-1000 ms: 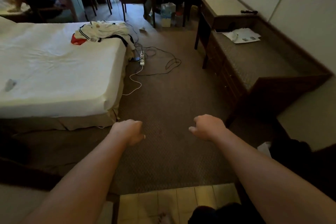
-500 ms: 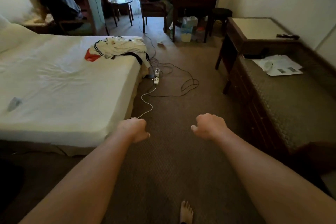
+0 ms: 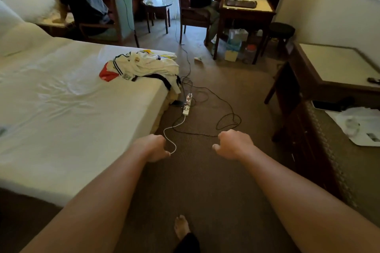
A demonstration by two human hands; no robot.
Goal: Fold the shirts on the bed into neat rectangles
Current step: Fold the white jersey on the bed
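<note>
Head view: power strip [image 3: 187, 104] w/ cables on carpet [image 3: 205, 181] mid-frame; shirts [image 3: 144, 65] heaped on bed [image 3: 61, 119] upper left; left hand [image 3: 153, 148], right hand [image 3: 234, 144] loosely curled, holding nothing.

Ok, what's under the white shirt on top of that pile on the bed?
Under the white shirt, a red garment sticks out at the left and a dark-trimmed one hangs over the bed edge. How many more lie beneath is hidden.
</note>
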